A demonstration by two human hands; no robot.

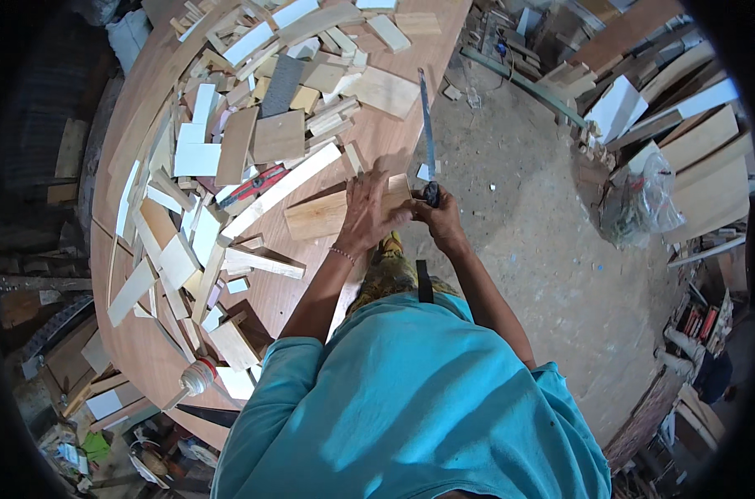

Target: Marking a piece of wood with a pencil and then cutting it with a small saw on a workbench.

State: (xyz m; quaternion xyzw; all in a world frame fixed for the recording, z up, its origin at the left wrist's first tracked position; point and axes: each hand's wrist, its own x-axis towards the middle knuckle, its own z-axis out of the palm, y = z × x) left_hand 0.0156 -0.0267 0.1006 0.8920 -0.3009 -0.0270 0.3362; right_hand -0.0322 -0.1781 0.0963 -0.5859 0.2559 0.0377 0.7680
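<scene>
My left hand (pixel 365 208) lies across a light wooden board (pixel 313 218) at the table's right edge, palm down with its fingers stretched out. Just right of it, my right hand (pixel 441 223) is closed around the dark handle of a handsaw (pixel 428 125). The saw's long, thin blade points away from me, beside the table edge and over the floor. The right end of the board comes close to my right fingers; whether they touch it I cannot tell.
Wood offcuts and white-faced strips (pixel 198 158) cover much of the wooden table (pixel 269 299). A red-handled tool (pixel 254 187) lies among them, and a bottle (pixel 198 378) stands near the front. Right of the concrete floor (pixel 527 241), boards (pixel 706 191) and a clear plastic bag (pixel 648 200) are piled.
</scene>
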